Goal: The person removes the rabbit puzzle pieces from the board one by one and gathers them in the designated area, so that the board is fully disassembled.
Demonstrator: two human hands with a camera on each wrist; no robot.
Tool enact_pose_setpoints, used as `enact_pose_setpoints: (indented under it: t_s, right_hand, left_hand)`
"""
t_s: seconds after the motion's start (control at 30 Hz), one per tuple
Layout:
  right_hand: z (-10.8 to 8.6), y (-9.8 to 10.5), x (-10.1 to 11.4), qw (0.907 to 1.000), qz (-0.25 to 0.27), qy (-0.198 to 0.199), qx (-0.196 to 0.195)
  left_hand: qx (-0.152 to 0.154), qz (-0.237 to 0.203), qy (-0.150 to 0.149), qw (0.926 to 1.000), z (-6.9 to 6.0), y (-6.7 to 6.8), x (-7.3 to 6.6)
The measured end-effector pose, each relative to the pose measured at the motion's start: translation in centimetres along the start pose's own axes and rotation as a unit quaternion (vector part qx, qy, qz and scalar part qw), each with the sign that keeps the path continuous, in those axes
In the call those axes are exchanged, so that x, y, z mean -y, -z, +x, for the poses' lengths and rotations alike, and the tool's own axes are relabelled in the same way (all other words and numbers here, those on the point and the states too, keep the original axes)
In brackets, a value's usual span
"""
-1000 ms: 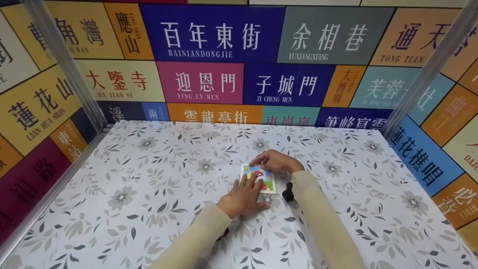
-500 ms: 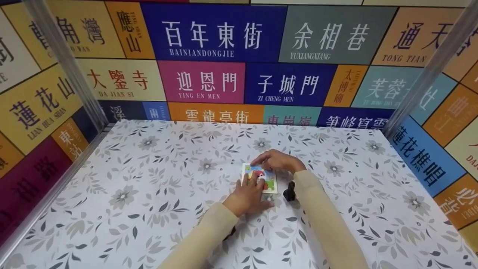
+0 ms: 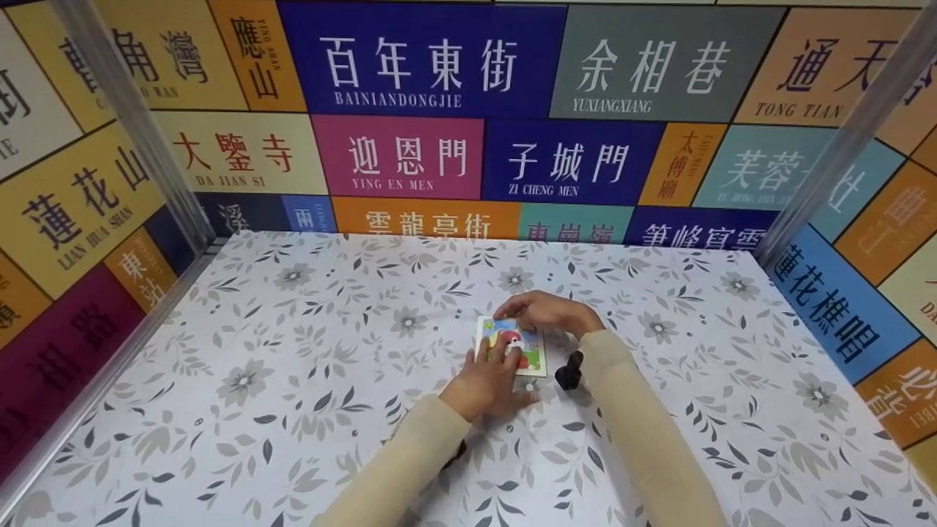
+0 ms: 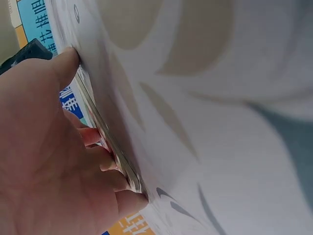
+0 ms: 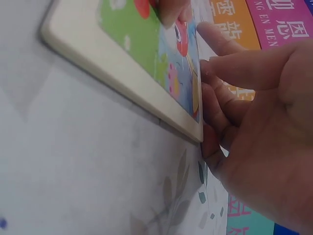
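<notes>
A small square picture board point(image 3: 533, 354) with a pale border lies flat on the patterned cloth. Spread over its left and near part in the head view is the left hand point(image 3: 487, 384), fingers extended on the picture and thumb out to the right. The right hand point(image 3: 549, 312) touches the far edge, its fingers bent. In the left wrist view, the left hand point(image 4: 54, 161) lies along the thin board edge point(image 4: 111, 142). The right wrist view shows the board's corner point(image 5: 129, 81), the right hand point(image 5: 274, 112) beside its edge, and left fingertips point(image 5: 173, 11) on the picture.
White cloth point(image 3: 307, 366) with grey flowers and leaves covers the table around the board. Colourful lettered panels point(image 3: 424, 58) stand behind and at both sides, with clear corner strips. A black device point(image 3: 569, 371) sits by the right wrist.
The left fingers have shifted slightly on the picture, one now nearer the board's left edge. The right hand keeps its place at the far edge. The head view has moved a little.
</notes>
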State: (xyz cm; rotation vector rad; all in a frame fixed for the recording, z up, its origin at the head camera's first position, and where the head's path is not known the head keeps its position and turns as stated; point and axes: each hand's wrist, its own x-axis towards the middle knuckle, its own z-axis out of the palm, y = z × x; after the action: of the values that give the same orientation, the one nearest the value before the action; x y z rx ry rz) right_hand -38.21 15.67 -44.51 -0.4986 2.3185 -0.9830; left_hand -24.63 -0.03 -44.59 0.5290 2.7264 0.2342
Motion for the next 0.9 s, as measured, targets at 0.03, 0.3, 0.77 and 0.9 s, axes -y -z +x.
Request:
enact_pose_setpoints:
  t_s: [0.03, 0.3, 0.77, 0.9]
  right_hand:
    - [-0.02, 0.05, 0.0, 1.0, 0.004, 0.0, 0.001]
    - [0.01, 0.1, -0.01, 0.9998, 0.018, 0.004, 0.005]
    - [0.36, -0.2, -0.07, 0.9999, 0.0, 0.009, -0.005]
    - [0.21, -0.15, 0.13, 1.0, 0.002, 0.001, -0.002]
  left_hand:
    - [0.001, 0.0, 0.001, 1.0, 0.03, 0.03, -0.02]
    - [0.0, -0.006, 0.002, 1.0, 0.23, 0.39, -0.1]
    - [0.003, 0.0, 0.017, 0.9999, 0.28, 0.78, -0.51]
    - [-0.019, 0.003, 0.02, 0.9996, 0.16, 0.67, -0.42]
